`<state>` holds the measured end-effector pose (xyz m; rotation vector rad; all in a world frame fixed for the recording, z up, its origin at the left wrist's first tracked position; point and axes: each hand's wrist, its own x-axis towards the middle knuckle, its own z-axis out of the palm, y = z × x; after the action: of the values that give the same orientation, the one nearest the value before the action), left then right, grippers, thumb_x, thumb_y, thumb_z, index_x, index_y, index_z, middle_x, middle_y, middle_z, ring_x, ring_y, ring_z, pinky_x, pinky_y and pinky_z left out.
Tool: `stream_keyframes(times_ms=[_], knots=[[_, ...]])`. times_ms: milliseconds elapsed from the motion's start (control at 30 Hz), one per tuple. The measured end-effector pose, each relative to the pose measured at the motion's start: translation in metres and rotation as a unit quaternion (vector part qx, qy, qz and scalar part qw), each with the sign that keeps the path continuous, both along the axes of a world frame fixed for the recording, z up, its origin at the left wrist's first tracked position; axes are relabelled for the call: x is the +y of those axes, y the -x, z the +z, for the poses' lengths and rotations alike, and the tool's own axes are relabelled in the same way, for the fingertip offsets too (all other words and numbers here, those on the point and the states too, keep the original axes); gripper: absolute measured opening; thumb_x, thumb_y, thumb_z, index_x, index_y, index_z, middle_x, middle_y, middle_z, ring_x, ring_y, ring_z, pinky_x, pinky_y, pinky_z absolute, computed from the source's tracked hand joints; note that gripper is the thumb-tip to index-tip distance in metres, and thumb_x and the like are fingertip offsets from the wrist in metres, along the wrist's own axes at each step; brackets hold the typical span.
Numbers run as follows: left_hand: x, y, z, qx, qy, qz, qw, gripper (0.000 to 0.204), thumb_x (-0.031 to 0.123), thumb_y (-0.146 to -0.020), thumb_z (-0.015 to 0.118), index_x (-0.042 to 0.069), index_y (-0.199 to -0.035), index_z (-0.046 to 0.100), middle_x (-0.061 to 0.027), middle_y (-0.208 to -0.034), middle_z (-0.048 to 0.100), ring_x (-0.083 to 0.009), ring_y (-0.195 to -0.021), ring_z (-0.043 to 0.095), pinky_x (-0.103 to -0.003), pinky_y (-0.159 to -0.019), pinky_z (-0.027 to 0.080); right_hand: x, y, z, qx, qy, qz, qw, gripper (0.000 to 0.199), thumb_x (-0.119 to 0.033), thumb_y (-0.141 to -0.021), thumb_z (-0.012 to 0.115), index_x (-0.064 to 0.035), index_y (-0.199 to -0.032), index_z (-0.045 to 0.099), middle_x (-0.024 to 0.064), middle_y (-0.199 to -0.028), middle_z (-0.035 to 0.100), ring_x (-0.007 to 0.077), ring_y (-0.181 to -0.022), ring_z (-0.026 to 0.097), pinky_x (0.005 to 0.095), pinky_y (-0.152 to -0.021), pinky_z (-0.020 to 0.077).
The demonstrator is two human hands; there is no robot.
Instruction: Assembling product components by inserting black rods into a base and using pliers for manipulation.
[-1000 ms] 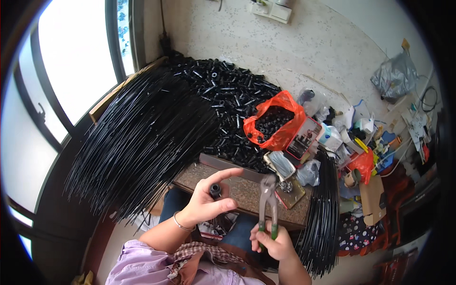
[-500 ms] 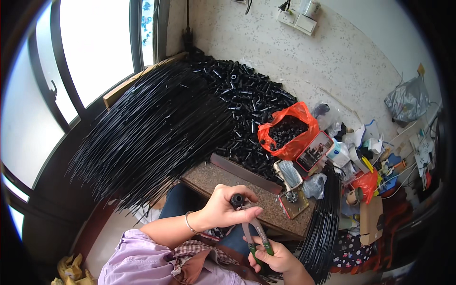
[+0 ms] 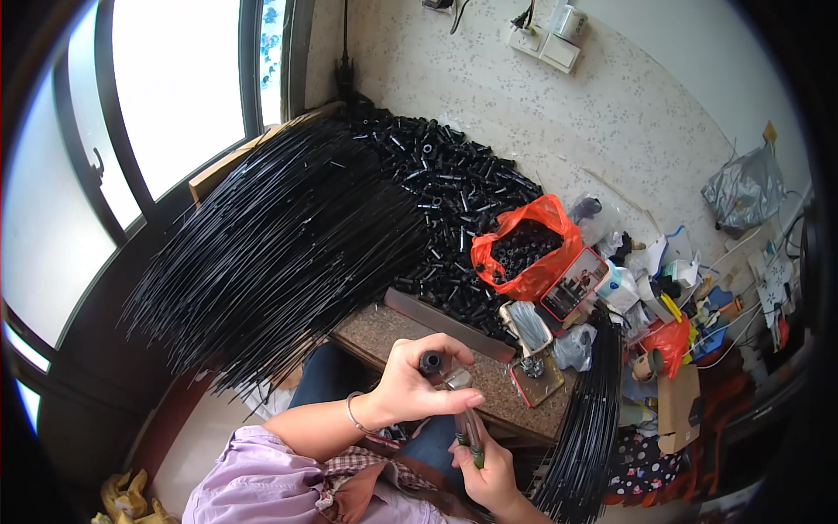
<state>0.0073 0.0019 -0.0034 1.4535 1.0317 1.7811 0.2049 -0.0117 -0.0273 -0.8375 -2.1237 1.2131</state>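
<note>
My left hand (image 3: pixel 412 386) is closed around a short black tubular fitting (image 3: pixel 430 362), its round hollow end facing up. Below it, my right hand (image 3: pixel 491 473) grips pliers with green-and-grey handles (image 3: pixel 469 430). The handles are squeezed together. The metal head of the pliers (image 3: pixel 457 378) sits right beside the fitting, between my left thumb and fingers. What the jaws bite on is too small to make out.
A speckled tabletop (image 3: pixel 367 327) holds a heap of black fittings (image 3: pixel 445 201) behind a brown strip (image 3: pixel 449 325). Long thin black rods (image 3: pixel 271 244) spread at left, with another bundle (image 3: pixel 580 428) at right. Nearby are a red bag (image 3: pixel 515 279) and a phone (image 3: pixel 576 284).
The pliers' handles, spread apart before, have been squeezed together. My right hand has shifted slightly left and up. My left hand keeps holding the fitting in nearly the same place.
</note>
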Motion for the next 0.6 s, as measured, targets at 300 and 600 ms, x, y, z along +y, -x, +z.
stream_keyframes(times_ms=[300, 600], knots=[[-0.001, -0.011, -0.009, 0.000, 0.004, 0.069, 0.998, 0.027, 0.019, -0.069, 0.071, 0.000, -0.085, 0.060, 0.0019, -0.059, 0.053, -0.0023, -0.050, 0.045, -0.017, -0.045, 0.033, -0.012, 0.003, -0.010, -0.029, 0.050, -0.029, 0.998, 0.033, -0.012, -0.089, 0.052, 0.0036, -0.117, 0.047, 0.0043, -0.068, 0.058, 0.0100, -0.056, 0.056, 0.0243, -0.054, 0.0470], [-0.004, -0.012, -0.009, -0.007, 0.003, 0.068, 0.998, 0.031, 0.022, -0.067, 0.072, 0.000, -0.087, 0.060, 0.0043, -0.057, 0.051, -0.0013, -0.050, 0.041, -0.017, -0.045, 0.031, -0.011, 0.007, -0.013, -0.027, 0.007, -0.041, 0.999, 0.029, -0.013, -0.088, 0.053, 0.0029, -0.113, 0.049, 0.0043, -0.067, 0.059, 0.0102, -0.055, 0.057, 0.0244, -0.054, 0.0472]])
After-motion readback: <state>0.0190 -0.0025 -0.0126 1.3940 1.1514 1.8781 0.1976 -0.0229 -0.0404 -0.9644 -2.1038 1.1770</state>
